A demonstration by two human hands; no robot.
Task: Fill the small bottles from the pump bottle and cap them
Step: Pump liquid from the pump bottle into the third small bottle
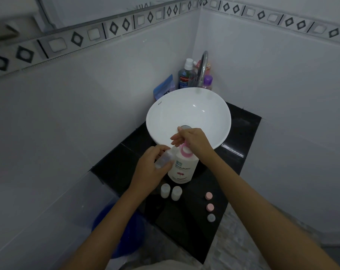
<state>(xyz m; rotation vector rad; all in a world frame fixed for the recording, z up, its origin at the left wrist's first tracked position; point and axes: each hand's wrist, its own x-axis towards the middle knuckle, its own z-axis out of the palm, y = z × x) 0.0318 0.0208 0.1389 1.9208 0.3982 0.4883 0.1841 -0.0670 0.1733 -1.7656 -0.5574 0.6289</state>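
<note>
A white pump bottle [181, 168] with a pink collar stands on the black counter [231, 168] just in front of the basin. My right hand [192, 142] rests on top of its pump head, fingers curled over it. My left hand [149, 170] holds a small clear bottle [163, 157] tilted against the pump bottle's shoulder, its mouth up near the nozzle. Two small uncapped bottles [171, 191] stand upright side by side nearer to me. To their right lie three loose caps in a row: two pink caps [209, 201] and one grey cap [211, 217].
A white round basin [188, 112] fills the back of the counter, with a chrome tap [203, 69] behind it. Mouthwash [184, 76], a purple-capped bottle [207, 82] and a blue pouch [164, 86] crowd the corner. A blue bucket [118, 230] sits on the floor at left.
</note>
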